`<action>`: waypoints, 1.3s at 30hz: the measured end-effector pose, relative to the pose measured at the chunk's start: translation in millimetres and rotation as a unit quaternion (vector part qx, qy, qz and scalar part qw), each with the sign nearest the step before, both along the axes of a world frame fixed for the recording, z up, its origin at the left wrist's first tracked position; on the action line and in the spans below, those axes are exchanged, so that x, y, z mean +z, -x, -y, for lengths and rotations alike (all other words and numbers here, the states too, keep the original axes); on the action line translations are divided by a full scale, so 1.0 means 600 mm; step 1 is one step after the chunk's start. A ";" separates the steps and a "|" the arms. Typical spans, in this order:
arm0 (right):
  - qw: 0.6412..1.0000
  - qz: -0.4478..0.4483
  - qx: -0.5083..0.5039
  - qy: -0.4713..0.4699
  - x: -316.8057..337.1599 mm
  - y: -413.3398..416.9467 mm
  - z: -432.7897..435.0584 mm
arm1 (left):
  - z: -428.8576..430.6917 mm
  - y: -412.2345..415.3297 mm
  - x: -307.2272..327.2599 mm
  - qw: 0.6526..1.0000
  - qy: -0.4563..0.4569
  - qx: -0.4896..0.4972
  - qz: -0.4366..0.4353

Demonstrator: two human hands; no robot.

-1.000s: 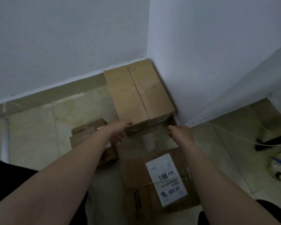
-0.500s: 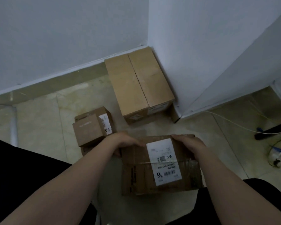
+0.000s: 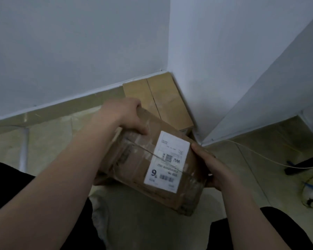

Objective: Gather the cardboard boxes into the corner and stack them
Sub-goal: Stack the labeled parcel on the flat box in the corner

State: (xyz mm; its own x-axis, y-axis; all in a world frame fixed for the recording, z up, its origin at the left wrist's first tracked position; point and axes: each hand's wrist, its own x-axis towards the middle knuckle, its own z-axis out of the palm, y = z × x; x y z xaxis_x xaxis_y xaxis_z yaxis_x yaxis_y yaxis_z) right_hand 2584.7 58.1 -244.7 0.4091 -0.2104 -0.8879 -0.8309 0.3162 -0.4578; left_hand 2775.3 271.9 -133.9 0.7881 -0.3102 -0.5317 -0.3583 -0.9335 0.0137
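Both forearms reach forward and down. The left hand (image 3: 124, 114) clasps the far left corner of a taped cardboard box (image 3: 134, 165) with a white shipping label (image 3: 167, 161); the right hand (image 3: 214, 168) grips its right side. The box is tilted, clear of the floor, near a sealed carton (image 3: 163, 98) in the wall corner.

Matt brown cardboard box (image 3: 134, 168) under glossy tape, smooth white paper label (image 3: 167, 162); polished floor tiles (image 3: 49, 139).
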 end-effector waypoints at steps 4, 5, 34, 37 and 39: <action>0.996 0.048 -0.047 -0.051 0.005 -0.001 -0.025 | 0.013 -0.056 0.030 0.986 0.151 0.013 0.065; 0.993 0.058 -0.078 -0.068 0.007 -0.004 -0.033 | 0.017 -0.066 0.029 0.976 0.208 0.017 0.066; 0.972 0.156 -0.167 -0.048 0.021 -0.212 -0.063 | -0.012 -0.014 -0.140 0.667 0.532 0.490 -0.179; 0.972 0.157 -0.171 -0.043 0.023 -0.225 -0.059 | -0.007 -0.029 -0.143 0.664 0.526 0.498 -0.187; 0.971 0.158 -0.176 -0.038 0.022 -0.233 -0.060 | -0.005 -0.039 -0.143 0.669 0.524 0.491 -0.191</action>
